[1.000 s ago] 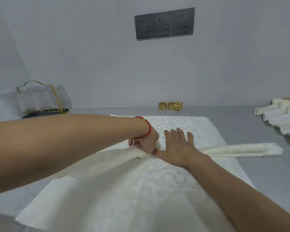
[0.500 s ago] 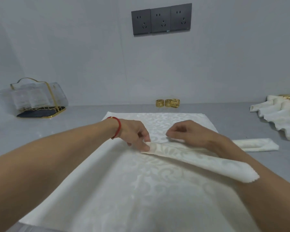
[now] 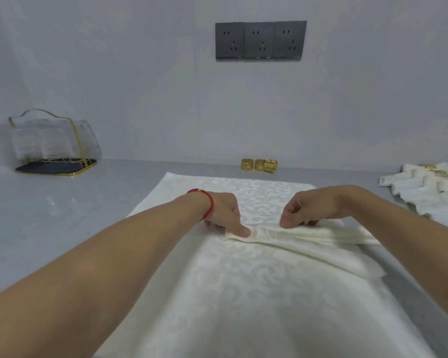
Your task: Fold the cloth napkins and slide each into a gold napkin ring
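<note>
A cream damask napkin point(image 3: 290, 235), rolled into a long strip, lies doubled over across a larger flat cream cloth point(image 3: 243, 301). My left hand point(image 3: 224, 215), with a red cord at the wrist, pinches the strip's folded left end under the thumb. A little to the right, my right hand point(image 3: 305, 209) has its fingers curled down on the strip's far edge. The two layers fan apart toward the right and pass under my right forearm. Three gold napkin rings point(image 3: 259, 165) stand by the back wall.
Several rolled napkins in gold rings point(image 3: 424, 192) lie in a pile at the right edge. A clear holder with a gold frame point(image 3: 52, 143) stands at the back left. The grey tabletop point(image 3: 62, 215) is bare to the left of the cloth.
The strip lay straight a second ago. Its left half was folded over toward the right. My hands have since moved apart, and the fold lies flatter on the cloth.
</note>
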The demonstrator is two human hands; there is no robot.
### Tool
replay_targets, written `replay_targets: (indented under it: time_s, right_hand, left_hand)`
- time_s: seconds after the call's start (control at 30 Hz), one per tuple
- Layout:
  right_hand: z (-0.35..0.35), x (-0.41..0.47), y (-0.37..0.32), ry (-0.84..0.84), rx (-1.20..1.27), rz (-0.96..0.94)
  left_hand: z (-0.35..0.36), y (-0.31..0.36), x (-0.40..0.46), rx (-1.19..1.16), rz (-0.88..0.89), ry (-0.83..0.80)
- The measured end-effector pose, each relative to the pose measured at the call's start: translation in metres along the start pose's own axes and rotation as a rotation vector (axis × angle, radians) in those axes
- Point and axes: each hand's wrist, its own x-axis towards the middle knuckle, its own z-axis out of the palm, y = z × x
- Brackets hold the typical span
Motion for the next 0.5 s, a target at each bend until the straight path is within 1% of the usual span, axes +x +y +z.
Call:
replay_targets:
  time_s: [0.07, 0.13, 0.2, 0.27, 0.33, 0.37, 0.43, 0.47, 0.5]
  right_hand:
    - [0.004, 0.005, -0.007, 0.034, -0.145, 0.086]
    - [0.01, 0.009, -0.019, 0.068, -0.343, 0.164]
    - [0.017, 0.006, -0.033, 0.11, -0.5, 0.214]
    - [0.027, -0.001, -0.045, 0.21, -0.633, 0.206]
    - [0.04, -0.003, -0.054, 0.329, -0.821, 0.179]
    - [0.046, -0.003, -0.058, 0.344, -0.88, 0.177]
    - [0.047, -0.003, -0.065, 0.267, -0.878, 0.182]
    - [0.042, -0.005, -0.068, 0.207, -0.793, 0.183]
    - [0.033, -0.008, -0.071, 0.14, -0.635, 0.18]
  left_hand:
    - [0.004, 0.006, 0.003, 0.025, -0.028, 0.025]
    - [0.005, 0.01, 0.004, 0.052, -0.062, 0.032]
    - [0.004, 0.013, 0.002, 0.068, -0.087, 0.039]
    - [0.004, 0.016, 0.002, 0.086, -0.1, 0.05]
    - [0.005, 0.016, 0.002, 0.087, -0.115, 0.057]
    - [0.006, 0.017, 0.002, 0.084, -0.114, 0.059]
    - [0.007, 0.017, 0.001, 0.07, -0.108, 0.066]
    - [0.007, 0.017, 0.001, 0.067, -0.104, 0.071]
    - [0.007, 0.017, 0.0, 0.062, -0.103, 0.074]
